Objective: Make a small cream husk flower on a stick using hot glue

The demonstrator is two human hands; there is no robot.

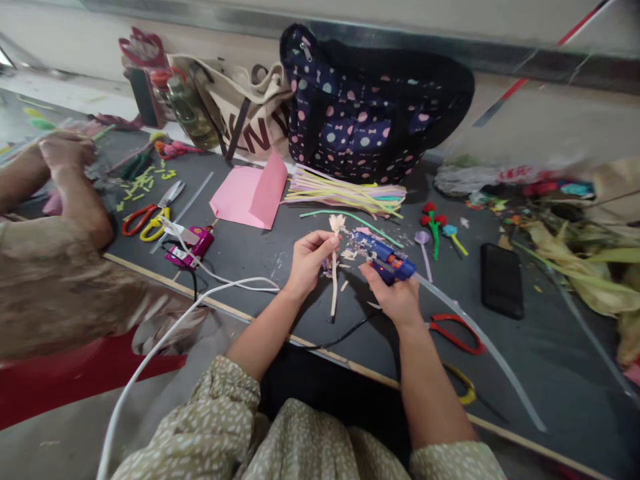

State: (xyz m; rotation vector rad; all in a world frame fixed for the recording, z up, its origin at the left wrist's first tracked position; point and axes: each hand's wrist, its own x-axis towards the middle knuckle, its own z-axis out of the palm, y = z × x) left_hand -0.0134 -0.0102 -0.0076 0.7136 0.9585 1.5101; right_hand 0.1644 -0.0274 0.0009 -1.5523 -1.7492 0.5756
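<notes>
A pale stem is pinched upright by the left hand; a blue glue gun is gripped by the right hand; far behind, the dotted bag is seen unzipped, contents hidden.

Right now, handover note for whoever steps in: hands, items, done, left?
Left hand: grip shut on the pale flower stem, upright, tuft at the top.
Right hand: grip shut on the blue glue gun, nozzle pointing at the stem's tuft.
Nearby: strip bundle and pink paper behind; red flowers, phone and red scissors on the right; a co-worker's hand at far left.
Done: three red flowers lie finished.
Left: the tuft is at the nozzle; I cannot tell whether it is glued yet.
</notes>
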